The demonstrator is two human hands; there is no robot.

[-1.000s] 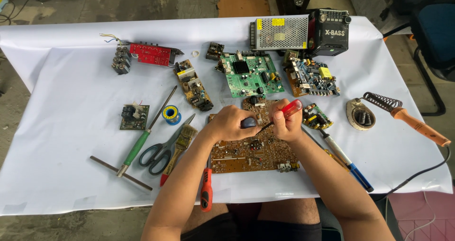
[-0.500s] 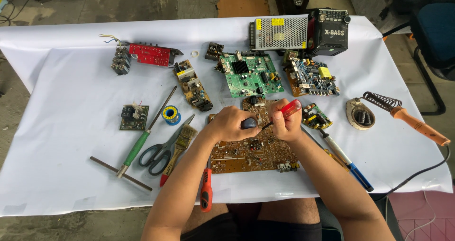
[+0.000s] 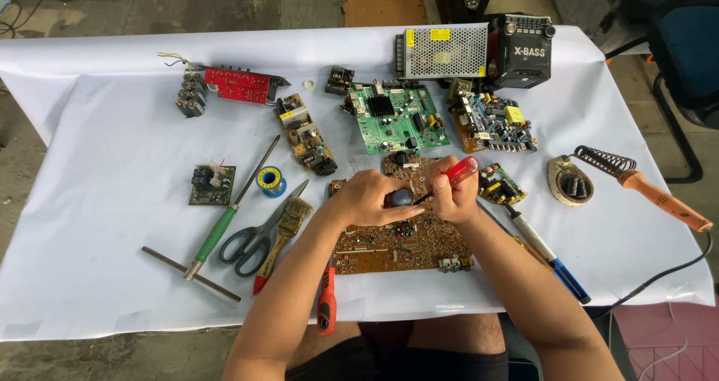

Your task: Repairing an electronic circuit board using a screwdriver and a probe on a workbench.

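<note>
A white cloth (image 3: pixel 90 224) covered the table, with bare concrete floor beyond its far edge and a dark chair off to the right. Far to the left of the hands lay a red board with wired connectors (image 3: pixel 236 86), a small dark module (image 3: pixel 213 185), a green-handled screwdriver (image 3: pixel 225 220) and a loose metal rod (image 3: pixel 191 274). Nearer the left hand sat a solder spool (image 3: pixel 270 180), scissors (image 3: pixel 255 239), a brush (image 3: pixel 281 235) and a narrow brown board (image 3: pixel 305 135).

The left hand (image 3: pixel 371 200) pressed flat on the brown circuit board (image 3: pixel 401 242), fingers curled around a dark rounded part. That board lay directly under both hands, copper-brown, densely dotted with solder joints, small connectors along its near edge. An orange-handled tool (image 3: pixel 326 306) lay by the left forearm.

The right hand (image 3: pixel 453 197) was closed around a red-handled screwdriver (image 3: pixel 458 171), its tip angled down toward the board.

Beyond the hands lay a green board (image 3: pixel 393 119); to the right, a metal-mesh power supply (image 3: pixel 440 51), a black radio (image 3: pixel 520 50), a blue pen-shaped tool (image 3: pixel 550 257) and a soldering iron (image 3: pixel 659 197) on its stand.
</note>
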